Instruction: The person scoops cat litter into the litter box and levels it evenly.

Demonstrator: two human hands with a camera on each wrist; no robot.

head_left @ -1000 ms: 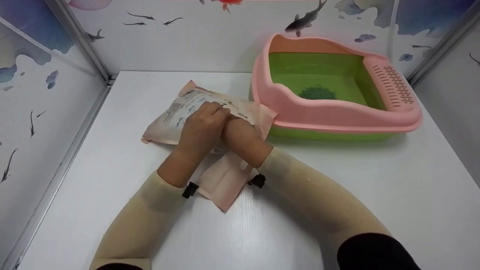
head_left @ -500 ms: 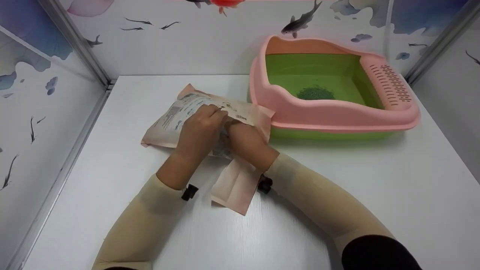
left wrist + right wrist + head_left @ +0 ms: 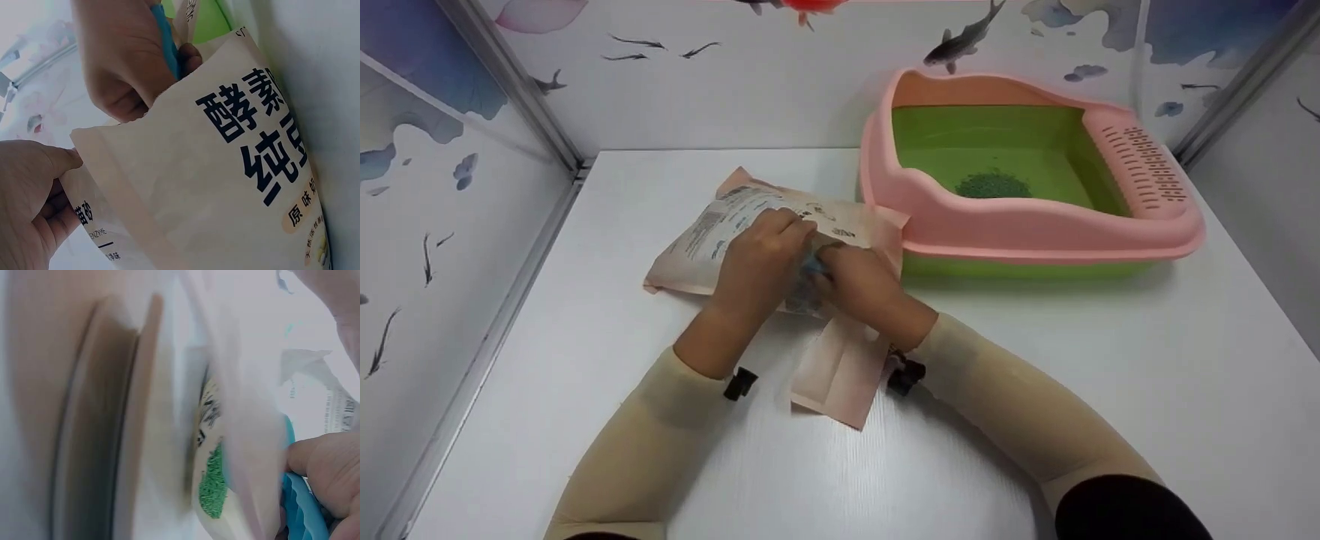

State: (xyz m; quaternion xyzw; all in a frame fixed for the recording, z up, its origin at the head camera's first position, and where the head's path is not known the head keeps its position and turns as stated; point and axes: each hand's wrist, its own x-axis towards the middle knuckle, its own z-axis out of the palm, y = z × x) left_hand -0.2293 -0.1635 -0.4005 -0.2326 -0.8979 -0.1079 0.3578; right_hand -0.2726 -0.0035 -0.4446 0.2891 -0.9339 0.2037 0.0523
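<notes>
A pale pink cat litter bag (image 3: 690, 251) lies tilted left of the litter box. In the head view my left hand (image 3: 761, 259) holds the bag's upper edge; the left wrist view shows its thumb and fingers pinching the paper (image 3: 129, 169). My right hand (image 3: 862, 281) is at the bag's open mouth, its fingers around a light-blue ridged plastic object (image 3: 304, 509). Most of this object is hidden by the hand and bag, so its kind is unclear. Green pellets (image 3: 214, 489) show beside it in the right wrist view.
The pink-rimmed green litter box (image 3: 1035, 238) stands at the back right, touching or nearly touching the bag. A small heap of green pellets (image 3: 994, 185) lies inside it. A pink paper flap (image 3: 840, 375) extends below the bag. Printed walls enclose the white table (image 3: 810, 480).
My right hand has drawn back a little to the right and down from the bag mouth, revealing some blue. The pink flap has swung right. My left hand keeps its hold.
</notes>
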